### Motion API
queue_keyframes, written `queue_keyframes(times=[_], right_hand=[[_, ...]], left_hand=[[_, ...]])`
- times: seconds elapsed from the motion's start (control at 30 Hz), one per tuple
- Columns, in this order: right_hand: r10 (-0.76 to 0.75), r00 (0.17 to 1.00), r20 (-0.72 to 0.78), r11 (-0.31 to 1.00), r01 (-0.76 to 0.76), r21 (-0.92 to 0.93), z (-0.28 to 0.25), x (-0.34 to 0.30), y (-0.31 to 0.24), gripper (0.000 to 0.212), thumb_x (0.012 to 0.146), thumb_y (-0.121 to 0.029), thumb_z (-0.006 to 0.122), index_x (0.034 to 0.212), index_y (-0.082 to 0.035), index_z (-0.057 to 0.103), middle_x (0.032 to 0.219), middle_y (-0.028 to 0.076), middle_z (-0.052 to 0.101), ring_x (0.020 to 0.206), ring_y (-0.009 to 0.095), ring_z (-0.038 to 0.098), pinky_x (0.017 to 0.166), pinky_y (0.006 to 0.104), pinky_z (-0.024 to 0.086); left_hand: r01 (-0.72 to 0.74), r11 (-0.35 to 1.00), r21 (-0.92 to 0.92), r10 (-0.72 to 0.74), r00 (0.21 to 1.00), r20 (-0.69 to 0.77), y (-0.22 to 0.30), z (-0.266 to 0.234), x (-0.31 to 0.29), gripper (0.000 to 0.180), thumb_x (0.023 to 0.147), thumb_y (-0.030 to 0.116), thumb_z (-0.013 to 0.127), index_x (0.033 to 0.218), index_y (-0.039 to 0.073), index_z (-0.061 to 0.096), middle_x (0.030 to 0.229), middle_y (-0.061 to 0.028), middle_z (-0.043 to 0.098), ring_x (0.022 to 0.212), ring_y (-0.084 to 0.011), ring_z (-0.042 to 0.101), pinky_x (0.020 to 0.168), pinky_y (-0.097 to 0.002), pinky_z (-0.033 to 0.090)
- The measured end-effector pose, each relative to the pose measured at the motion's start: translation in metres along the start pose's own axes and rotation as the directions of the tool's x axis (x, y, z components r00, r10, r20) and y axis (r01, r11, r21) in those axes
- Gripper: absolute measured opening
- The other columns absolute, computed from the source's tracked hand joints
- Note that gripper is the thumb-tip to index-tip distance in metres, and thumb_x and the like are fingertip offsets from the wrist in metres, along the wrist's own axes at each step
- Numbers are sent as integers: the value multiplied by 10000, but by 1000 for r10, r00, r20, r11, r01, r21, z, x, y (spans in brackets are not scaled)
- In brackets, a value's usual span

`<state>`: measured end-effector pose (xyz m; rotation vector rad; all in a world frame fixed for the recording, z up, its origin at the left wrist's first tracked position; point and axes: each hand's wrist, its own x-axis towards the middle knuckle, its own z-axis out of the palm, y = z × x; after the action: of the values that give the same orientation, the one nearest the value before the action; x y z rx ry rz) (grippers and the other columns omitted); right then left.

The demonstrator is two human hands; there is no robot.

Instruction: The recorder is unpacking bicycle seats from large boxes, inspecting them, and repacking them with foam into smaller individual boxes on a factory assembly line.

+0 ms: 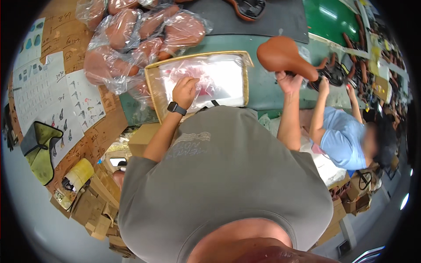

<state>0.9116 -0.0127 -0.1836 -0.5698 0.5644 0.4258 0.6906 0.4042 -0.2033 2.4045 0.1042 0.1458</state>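
My right hand [290, 83] grips a brown bicycle saddle [280, 55] from beneath and holds it up over the bench, right of the box. The saddle's smooth top faces me, and its underside is hidden. Over a yellow-edged box [246, 83] in front of my chest, my left hand [186, 91], with a dark watch on its wrist, has its fingers curled on a clear plastic bag [206, 81]. Thin bags with some red on them lie inside that box.
Several bagged brown saddles [186, 33] are heaped at the far left. A dark mat [280, 22] lies at the back, with an upturned saddle [250, 8] on it. At right, a co-worker in blue [344, 136] reaches to black saddle parts [335, 74]. Cardboard boxes [92, 206] stand lower left.
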Motion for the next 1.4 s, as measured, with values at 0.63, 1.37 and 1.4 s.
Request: queue_keyframes(times=[0.63, 1.37, 1.4], right_hand=[[-542, 806, -239, -171, -383, -908, -204, -205, 140, 1396, 664, -359, 997, 1732, -82, 143, 1470, 308, 591, 1274, 469, 658, 1055, 520, 559], [55, 842, 537, -298, 527, -796, 41, -168, 184, 794, 849, -52, 870, 1533, -22, 468, 1281, 216, 731, 1149, 332, 735, 991, 446, 582], [56, 841, 539, -296, 529, -795, 41, -162, 190, 794, 849, -52, 870, 1533, -22, 468, 1281, 216, 731, 1149, 332, 735, 991, 446, 582]], left_hand=[[355, 924, 141, -377, 908, 181, -2, 163, -8, 336, 942, 222, 736, 1239, 64, 736, 1161, -211, 784, 1076, -409, 750, 956, -491, 597], [114, 640, -759, -306, 945, -116, 65, -31, -10, 275, 1109, 235, 631, 1166, 28, 804, 840, 35, 679, 761, -112, 624, 653, -339, 488], [-129, 775, -619, -9, 977, -215, 75, -43, -4, 261, 1101, 213, 637, 1160, 17, 799, 816, 8, 677, 743, -148, 641, 648, -373, 493]])
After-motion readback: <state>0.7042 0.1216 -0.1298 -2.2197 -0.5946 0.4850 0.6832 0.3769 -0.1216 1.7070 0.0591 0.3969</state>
